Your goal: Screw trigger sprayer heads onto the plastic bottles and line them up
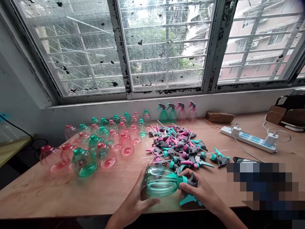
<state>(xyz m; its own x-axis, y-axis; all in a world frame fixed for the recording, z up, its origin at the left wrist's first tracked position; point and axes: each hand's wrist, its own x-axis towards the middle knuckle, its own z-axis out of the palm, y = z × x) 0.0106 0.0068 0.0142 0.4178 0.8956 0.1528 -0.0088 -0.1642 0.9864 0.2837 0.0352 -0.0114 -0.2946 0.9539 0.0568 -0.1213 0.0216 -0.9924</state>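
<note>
A clear green spray bottle [162, 186] lies sideways between my hands above the table's front edge. My left hand [136, 199] is wrapped round its base end, with the thumb below. At the neck, my right hand [202, 188] pinches the teal collar of a grey spray head [192, 181]. The collar sits at the bottle's mouth; how tightly it is screwed I cannot tell. Below my right fingers shows a teal trigger piece [189, 199], and whether it belongs to the same spray head is unclear. A heap of pink, teal and grey spray heads [177, 143] lies just beyond.
Several open red and green bottles [127, 146] stand at the left. Finished spray bottles [163, 114] line the wall. One loose teal spray head [220, 158], a power strip [249, 139], a phone [245, 159] and a brown package [220, 116] are on the right.
</note>
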